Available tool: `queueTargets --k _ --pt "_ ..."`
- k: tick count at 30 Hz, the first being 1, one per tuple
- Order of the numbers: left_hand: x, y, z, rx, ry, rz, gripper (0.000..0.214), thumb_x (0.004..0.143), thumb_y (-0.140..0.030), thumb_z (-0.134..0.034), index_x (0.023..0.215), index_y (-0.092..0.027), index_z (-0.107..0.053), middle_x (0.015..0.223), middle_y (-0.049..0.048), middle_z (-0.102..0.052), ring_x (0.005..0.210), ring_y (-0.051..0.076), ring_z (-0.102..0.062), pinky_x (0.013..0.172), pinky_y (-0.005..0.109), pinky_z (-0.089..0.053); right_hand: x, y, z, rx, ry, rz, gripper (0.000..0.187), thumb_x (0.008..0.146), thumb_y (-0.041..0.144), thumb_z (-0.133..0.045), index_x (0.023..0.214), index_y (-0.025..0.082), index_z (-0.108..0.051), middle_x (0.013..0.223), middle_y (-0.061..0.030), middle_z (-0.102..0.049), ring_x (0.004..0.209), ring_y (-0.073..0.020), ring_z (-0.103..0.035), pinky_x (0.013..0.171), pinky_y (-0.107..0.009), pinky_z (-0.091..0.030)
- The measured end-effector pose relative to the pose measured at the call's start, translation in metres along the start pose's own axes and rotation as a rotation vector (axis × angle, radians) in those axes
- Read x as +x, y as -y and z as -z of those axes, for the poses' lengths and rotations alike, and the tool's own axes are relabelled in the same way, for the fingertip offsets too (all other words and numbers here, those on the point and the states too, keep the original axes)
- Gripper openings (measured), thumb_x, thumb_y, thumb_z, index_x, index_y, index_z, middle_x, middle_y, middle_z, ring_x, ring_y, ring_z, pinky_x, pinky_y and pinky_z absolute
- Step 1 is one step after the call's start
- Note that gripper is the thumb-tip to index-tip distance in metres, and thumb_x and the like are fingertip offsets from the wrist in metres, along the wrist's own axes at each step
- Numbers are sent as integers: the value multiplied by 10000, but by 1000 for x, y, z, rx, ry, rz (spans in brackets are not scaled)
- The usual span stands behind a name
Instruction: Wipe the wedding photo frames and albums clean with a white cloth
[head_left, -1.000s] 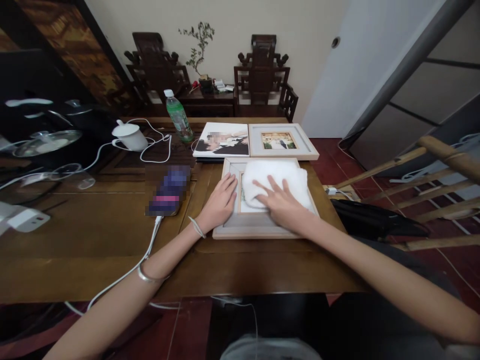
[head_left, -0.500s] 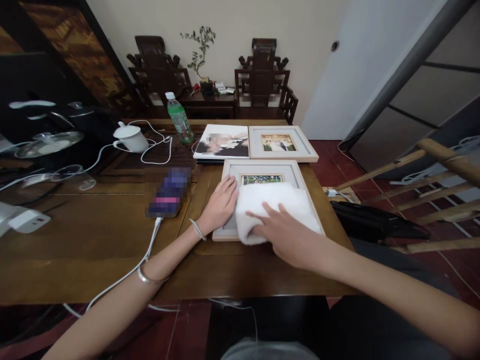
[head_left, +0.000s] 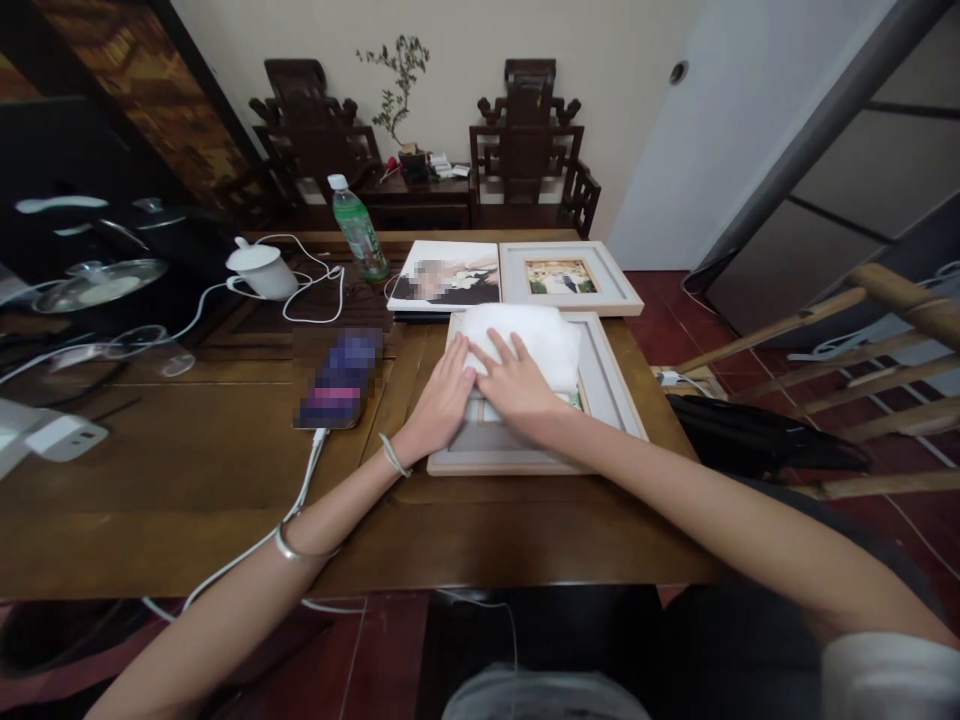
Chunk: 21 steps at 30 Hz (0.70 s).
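Observation:
A folded white cloth point(head_left: 551, 345) lies over the upper part of a light wooden picture frame point(head_left: 626, 410) and covers most of its photo. My right hand point(head_left: 517, 390) presses on the cloth's left part with fingers spread. Its thumb side is close against my left hand point(head_left: 441, 400), which rests flat along the frame's left edge with fingers stretched out. Behind stand a second framed photo point(head_left: 562, 277) and a white-edged photo panel point(head_left: 450, 275), both lying flat on the table.
On the wooden table point(head_left: 225, 500) are a phone point(head_left: 341, 380) on a white cable, a lidded white cup point(head_left: 262, 270), a green-labelled bottle point(head_left: 360, 230), a glass-lidded pan point(head_left: 101, 285) and a white charger block point(head_left: 64, 437). A bamboo rack point(head_left: 900, 310) stands right.
My right hand has slid the cloth away from me and to the left, from the frame's lower right to its top. The left hand has stayed at the frame's left edge.

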<state>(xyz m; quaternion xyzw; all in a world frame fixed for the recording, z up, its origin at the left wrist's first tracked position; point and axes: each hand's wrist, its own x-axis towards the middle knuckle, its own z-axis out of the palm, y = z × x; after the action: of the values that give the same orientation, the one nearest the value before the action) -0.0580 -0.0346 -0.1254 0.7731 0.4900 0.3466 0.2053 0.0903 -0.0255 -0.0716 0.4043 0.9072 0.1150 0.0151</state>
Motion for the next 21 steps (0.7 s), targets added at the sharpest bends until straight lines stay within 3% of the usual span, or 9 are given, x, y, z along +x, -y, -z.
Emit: queueTargets --k 3,5,9,13,17,21 --pt "0 -3 3 5 16 5 658 980 -517 -182 1489 -101 -156 1575 154 -152 1458 216 -121 1191 437 -118 15 -2 0 0 -6 -32 362 962 210 -388 1215 153 -640 1468 -118 -413 1392 -360 -258 1115 -569 -238" --pt "0 -3 6 -6 26 5 656 981 -518 -172 1492 -109 -136 1576 148 -154 1458 210 -123 1191 430 -130 11 5 5 21 24 -32 362 949 189 -414 1241 126 -619 1456 -151 -419 1376 -366 -294 1099 -570 -268" --pt "1 1 9 3 48 21 570 996 -461 -117 1477 -169 -209 1558 112 -241 1442 201 -201 1176 417 -212 -30 25 22 76 50 80 314 865 131 -545 1152 123 -674 1423 -197 -449 1330 -392 -370 1044 -573 -341" --pt "2 5 8 120 68 -27 555 989 -445 -198 1427 -126 -317 1504 141 -350 1428 240 -239 1172 456 -217 -79 30 34 89 83 220 287 861 140 -553 1116 130 -684 1435 -180 -441 1338 -376 -363 1048 -538 -362" --pt "2 8 4 200 60 -75 526 969 -409 -289 1380 -95 -383 1461 166 -406 1416 269 -261 1165 481 -228 -112 11 32 53 107 138 261 879 135 -528 1072 163 -701 1425 -151 -461 1333 -358 -381 1041 -527 -385" --pt "1 10 0 223 23 -110 469 955 -306 -300 1347 -81 -421 1440 173 -428 1407 268 -281 1163 487 -235 -133 -5 29 6 102 68 246 867 123 -540 1042 144 -713 1396 -187 -480 1303 -387 -414 1007 -555 -410"
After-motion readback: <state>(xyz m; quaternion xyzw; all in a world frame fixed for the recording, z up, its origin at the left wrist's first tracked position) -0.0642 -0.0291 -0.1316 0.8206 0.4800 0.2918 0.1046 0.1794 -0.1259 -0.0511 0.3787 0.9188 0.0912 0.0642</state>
